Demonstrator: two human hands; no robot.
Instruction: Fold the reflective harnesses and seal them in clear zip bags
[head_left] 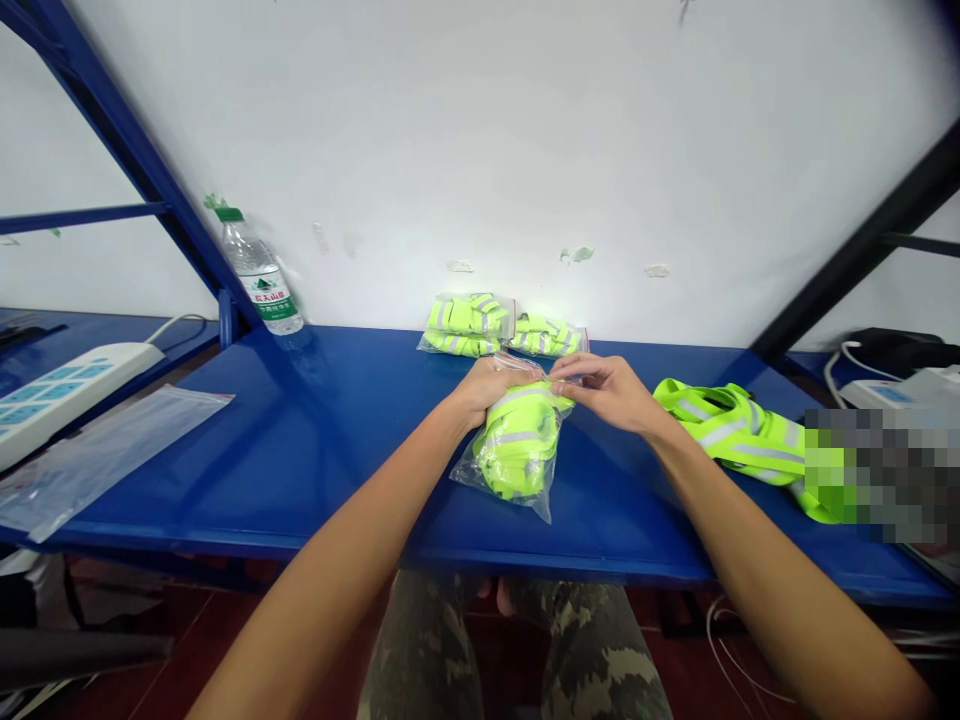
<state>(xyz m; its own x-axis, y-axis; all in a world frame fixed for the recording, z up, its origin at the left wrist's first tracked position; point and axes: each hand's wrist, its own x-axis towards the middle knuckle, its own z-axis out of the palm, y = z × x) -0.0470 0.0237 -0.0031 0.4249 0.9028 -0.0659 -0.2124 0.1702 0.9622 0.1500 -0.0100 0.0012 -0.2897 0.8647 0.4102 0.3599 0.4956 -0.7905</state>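
A clear plastic bag (517,450) holding folded neon-yellow straps with silver stripes lies at the middle of the blue table (322,430). My left hand (484,388) is closed on the bag's upper left edge, near its opening. At the upper right corner of the bag, my right hand (604,388) pinches the plastic edge, close to a bit of yellow strap. Behind my hands, filled bags (469,318) of the same yellow material rest by the wall. Loose yellow straps (739,435) lie to the right of my right forearm.
A water bottle (262,275) leans against the wall at the back left. Flat clear bags (120,455) and a white power strip (75,390) are at the left. Blue frame posts rise at both sides. A pixelated patch covers the right edge.
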